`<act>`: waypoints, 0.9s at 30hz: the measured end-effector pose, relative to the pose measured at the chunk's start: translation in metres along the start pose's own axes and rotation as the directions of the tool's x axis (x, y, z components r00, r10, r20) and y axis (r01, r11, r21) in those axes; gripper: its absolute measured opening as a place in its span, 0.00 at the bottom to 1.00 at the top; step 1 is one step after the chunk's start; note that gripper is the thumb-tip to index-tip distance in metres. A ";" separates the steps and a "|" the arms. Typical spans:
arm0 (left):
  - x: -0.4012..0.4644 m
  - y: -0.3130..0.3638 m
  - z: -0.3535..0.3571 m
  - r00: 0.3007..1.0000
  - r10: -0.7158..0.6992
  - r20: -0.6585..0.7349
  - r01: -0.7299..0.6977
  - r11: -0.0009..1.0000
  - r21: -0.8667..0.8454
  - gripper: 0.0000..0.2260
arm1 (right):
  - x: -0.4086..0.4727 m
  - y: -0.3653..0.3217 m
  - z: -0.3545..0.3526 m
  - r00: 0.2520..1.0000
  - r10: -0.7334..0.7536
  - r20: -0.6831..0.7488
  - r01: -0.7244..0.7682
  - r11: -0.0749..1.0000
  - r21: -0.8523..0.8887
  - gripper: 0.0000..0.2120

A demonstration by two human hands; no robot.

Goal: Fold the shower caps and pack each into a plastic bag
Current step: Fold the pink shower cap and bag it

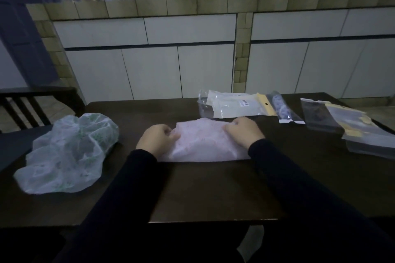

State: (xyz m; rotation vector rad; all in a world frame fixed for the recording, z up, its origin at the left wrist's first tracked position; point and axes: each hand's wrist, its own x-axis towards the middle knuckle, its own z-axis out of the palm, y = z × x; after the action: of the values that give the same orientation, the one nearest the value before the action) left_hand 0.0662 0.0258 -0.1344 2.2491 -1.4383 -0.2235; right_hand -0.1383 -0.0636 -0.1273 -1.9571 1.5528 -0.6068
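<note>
A pale pink shower cap point(203, 141) lies folded flat on the dark table point(213, 188), its straight edge toward me. My left hand point(157, 139) grips its left edge with curled fingers. My right hand point(243, 131) grips its upper right edge the same way. A crumpled white and green shower cap point(68, 153) lies loose at the left of the table. Behind the pink cap lies a packed plastic bag with a yellow header point(237, 105).
Further plastic bags point(320, 116) and a stack of flat ones point(367, 134) lie at the right of the table. A dark chair point(27, 104) stands at the left. White cabinet doors point(149, 70) rise behind the table.
</note>
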 end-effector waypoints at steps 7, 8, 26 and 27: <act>0.000 -0.019 0.012 0.990 -0.058 -0.132 0.059 0.998 0.005 0.09 | -0.002 0.015 0.025 0.973 -0.172 -0.156 0.138 0.969 -0.207 0.14; 0.000 -0.018 0.013 0.987 -0.054 -0.151 0.055 0.999 0.002 0.09 | -0.002 0.015 0.025 0.972 -0.162 -0.171 0.129 0.973 -0.189 0.14; 0.012 -0.012 0.025 0.968 0.062 -0.243 -0.045 0.996 0.078 0.12 | 0.008 0.023 0.012 0.977 -0.162 -0.140 0.133 0.971 -0.197 0.17; 0.011 -0.010 0.025 0.966 0.067 -0.250 -0.035 0.991 0.129 0.12 | 0.008 0.022 0.012 0.976 -0.170 -0.133 0.136 0.964 -0.228 0.16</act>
State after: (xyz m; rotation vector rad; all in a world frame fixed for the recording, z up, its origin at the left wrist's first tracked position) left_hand 0.0702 0.0120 -0.1598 2.2374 -1.4031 0.1700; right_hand -0.1448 -0.0734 -0.1510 -2.2587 1.6278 -0.6879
